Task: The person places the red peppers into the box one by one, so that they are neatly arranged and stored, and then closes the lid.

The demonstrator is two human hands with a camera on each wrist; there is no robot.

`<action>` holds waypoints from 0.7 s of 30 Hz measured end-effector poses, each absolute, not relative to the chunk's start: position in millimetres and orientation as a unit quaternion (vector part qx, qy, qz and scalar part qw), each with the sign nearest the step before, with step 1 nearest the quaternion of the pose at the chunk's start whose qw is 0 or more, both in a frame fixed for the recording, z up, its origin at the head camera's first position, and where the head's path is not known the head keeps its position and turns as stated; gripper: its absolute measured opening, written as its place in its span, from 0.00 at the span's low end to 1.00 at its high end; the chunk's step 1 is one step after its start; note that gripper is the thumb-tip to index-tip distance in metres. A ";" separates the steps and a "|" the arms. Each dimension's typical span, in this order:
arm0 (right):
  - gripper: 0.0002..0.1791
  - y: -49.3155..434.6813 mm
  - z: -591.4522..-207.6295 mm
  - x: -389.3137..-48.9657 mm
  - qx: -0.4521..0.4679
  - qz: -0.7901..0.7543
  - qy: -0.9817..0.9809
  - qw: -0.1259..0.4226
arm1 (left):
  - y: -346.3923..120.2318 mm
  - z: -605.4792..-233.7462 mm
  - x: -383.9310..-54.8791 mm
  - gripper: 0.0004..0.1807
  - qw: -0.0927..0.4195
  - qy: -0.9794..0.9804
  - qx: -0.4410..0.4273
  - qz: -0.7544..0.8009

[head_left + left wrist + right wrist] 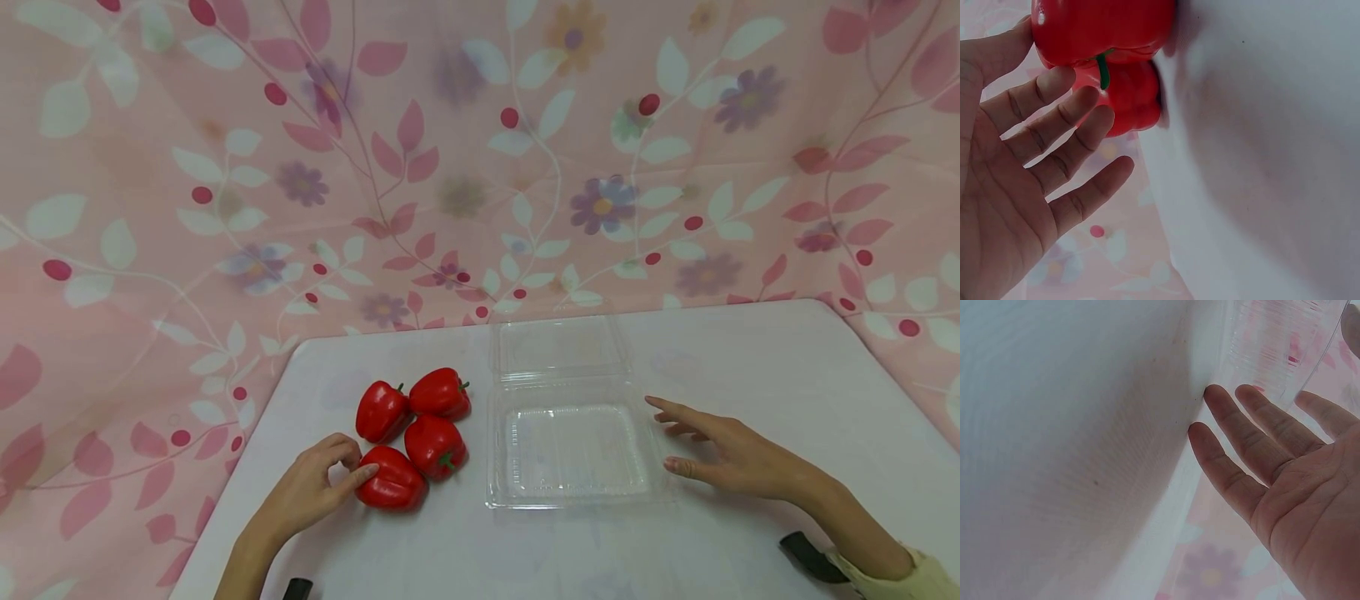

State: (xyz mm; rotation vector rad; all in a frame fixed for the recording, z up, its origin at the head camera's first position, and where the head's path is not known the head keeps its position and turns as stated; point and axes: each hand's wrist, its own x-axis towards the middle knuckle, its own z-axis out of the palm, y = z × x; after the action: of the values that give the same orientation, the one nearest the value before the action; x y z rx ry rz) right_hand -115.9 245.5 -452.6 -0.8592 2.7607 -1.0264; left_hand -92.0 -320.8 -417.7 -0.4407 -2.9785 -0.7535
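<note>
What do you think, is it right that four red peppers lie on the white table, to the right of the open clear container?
Not quite: only the side is wrong. The head view shows the four red peppers lying on the white table, to the left of the open clear container.

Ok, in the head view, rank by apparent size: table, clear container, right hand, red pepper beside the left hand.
1. Table
2. Clear container
3. Right hand
4. Red pepper beside the left hand
</note>
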 end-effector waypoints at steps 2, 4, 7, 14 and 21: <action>0.44 245.6 -452.6 -115.6 -0.281 -0.334 0.899 0.035 | -320.5 -417.2 -91.6 0.12 0.019 -0.960 -0.141 -0.243; 0.44 245.5 -452.5 -115.3 -0.282 -0.334 0.899 0.033 | -320.5 -416.9 -91.7 0.12 0.017 -0.960 -0.138 -0.242; 0.44 245.5 -452.3 -115.0 -0.283 -0.336 0.898 0.032 | -321.0 -416.6 -91.8 0.12 0.015 -0.961 -0.136 -0.242; 0.44 245.5 -453.1 -116.1 -0.280 -0.333 0.900 0.036 | -324.2 -416.3 -91.3 0.13 0.021 -0.957 -0.137 -0.255; 0.44 245.2 -452.6 -116.6 -0.280 -0.336 0.898 0.039 | -325.7 -414.7 -89.2 0.31 -0.030 -0.939 -0.132 -0.317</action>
State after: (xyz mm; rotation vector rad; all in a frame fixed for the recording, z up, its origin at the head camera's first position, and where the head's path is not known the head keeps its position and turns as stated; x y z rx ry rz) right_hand -116.6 245.2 -452.6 -0.8596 2.7537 -1.0310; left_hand -89.2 -325.7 -414.7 -0.4231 -3.0068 -1.0156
